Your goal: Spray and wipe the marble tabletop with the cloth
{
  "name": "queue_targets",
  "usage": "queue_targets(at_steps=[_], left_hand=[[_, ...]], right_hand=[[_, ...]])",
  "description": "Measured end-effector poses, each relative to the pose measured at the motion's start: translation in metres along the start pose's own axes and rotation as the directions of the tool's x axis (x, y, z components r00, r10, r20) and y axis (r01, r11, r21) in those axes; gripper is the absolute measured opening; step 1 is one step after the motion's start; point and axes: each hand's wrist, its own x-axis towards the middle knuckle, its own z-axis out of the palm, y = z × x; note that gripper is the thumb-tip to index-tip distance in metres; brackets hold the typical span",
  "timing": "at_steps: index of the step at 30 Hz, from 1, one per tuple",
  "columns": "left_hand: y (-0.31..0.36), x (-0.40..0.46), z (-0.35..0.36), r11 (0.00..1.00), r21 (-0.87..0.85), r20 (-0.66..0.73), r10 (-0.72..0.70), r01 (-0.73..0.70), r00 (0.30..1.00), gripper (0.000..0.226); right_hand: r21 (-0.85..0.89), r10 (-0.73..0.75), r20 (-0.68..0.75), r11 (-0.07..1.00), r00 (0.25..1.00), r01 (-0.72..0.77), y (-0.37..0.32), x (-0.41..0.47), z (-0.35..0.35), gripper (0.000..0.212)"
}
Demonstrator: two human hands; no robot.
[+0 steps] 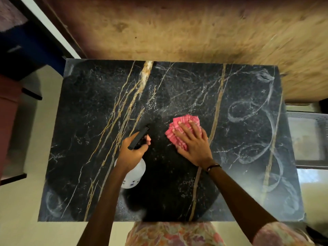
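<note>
The black marble tabletop (239, 142) with gold and white veins fills the middle of the view. My left hand (134, 150) grips a white spray bottle (135, 175) by its black trigger head, nozzle pointing up and to the right, held over the table's middle. A folded pink checked cloth (182, 122) lies on the marble just right of the nozzle. My right hand (193, 142) presses flat on the cloth with fingers spread. White curved wipe streaks mark the right side and the near left corner of the top.
A shaggy tan rug (195, 31) lies beyond the table's far edge. At the left stand a dark blue object (26, 48) and reddish furniture (8, 110). A grey-framed object (308, 137) sits at the right edge. Pale floor surrounds the table.
</note>
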Motion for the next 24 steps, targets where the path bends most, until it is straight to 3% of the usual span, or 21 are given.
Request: queue_targets(at_steps=[3, 6, 10, 12, 14, 19, 22, 24], left_hand=[[0.004, 0.010, 0.002, 1.000, 0.001, 0.001, 0.003, -0.003, 1.000, 0.021], [0.010, 0.019, 0.004, 1.000, -0.006, 0.000, 0.002, -0.002, 1.000, 0.021], [0.017, 0.029, 0.006, 1.000, -0.024, -0.002, -0.008, 0.008, 1.000, 0.020], [0.019, 0.035, 0.007, 0.999, -0.021, -0.003, -0.025, 0.025, 1.000, 0.022], [0.021, 0.041, 0.007, 0.999, -0.018, 0.005, -0.031, 0.031, 1.000, 0.022], [0.027, 0.054, 0.011, 0.999, -0.039, 0.015, -0.032, 0.033, 0.999, 0.020], [0.032, 0.063, 0.014, 0.998, -0.048, 0.013, -0.037, 0.038, 0.999, 0.019], [0.037, 0.070, 0.017, 0.998, -0.053, 0.007, -0.032, 0.032, 0.999, 0.018]], right_hand=[[0.034, 0.160, -0.022, 0.987, 0.987, -0.159, -0.001, 0.046, -0.013, 0.064], [0.070, 0.205, -0.018, 0.977, 0.979, -0.203, -0.026, 0.091, -0.013, 0.064], [0.034, -0.027, -0.002, 0.999, 1.000, 0.027, -0.049, 0.091, -0.004, 0.062], [-0.009, -0.164, 0.011, 0.986, 0.986, 0.164, -0.035, 0.073, -0.002, 0.063], [-0.037, -0.210, -0.015, 0.977, 0.978, 0.209, -0.008, 0.061, -0.003, 0.063], [0.000, 0.038, -0.007, 0.999, 0.999, -0.038, 0.036, 0.093, -0.020, 0.065], [0.079, 0.184, -0.039, 0.980, 0.982, -0.180, 0.016, 0.144, -0.027, 0.063], [0.098, 0.178, -0.025, 0.980, 0.984, -0.175, -0.004, 0.168, -0.027, 0.062]])
